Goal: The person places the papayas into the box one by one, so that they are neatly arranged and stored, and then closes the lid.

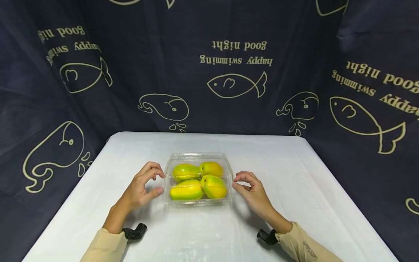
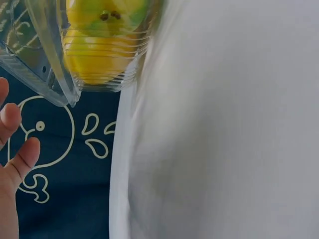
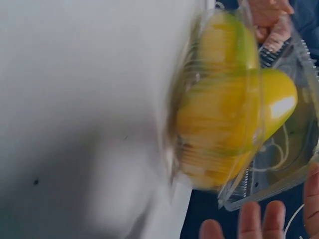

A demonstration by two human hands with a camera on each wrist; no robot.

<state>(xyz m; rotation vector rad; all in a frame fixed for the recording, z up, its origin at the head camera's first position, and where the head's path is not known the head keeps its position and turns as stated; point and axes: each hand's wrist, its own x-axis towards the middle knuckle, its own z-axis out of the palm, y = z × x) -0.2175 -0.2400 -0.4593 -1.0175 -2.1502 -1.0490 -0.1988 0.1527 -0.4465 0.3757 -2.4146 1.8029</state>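
Observation:
A clear plastic clamshell box (image 1: 197, 156) holding several yellow-green mangoes (image 1: 186, 191) sits on the white table. Its clear lid (image 3: 271, 193) stands at an angle to the base in both wrist views. At the box's left side is my left hand (image 1: 142, 187), thumb and fingers spread apart with nothing between them. My right hand (image 1: 253, 191) is by the right side, fingers loosely bent; fingertip contact with the box is hard to tell in the head view. Right-hand fingertips (image 3: 249, 221) appear apart from the plastic in the right wrist view.
A white cloth covers the table (image 1: 294, 174). Dark blue curtains (image 1: 235, 109) with fish and whale drawings hang behind it and along both sides. Each wrist wears a black band, such as the left band (image 1: 135, 232).

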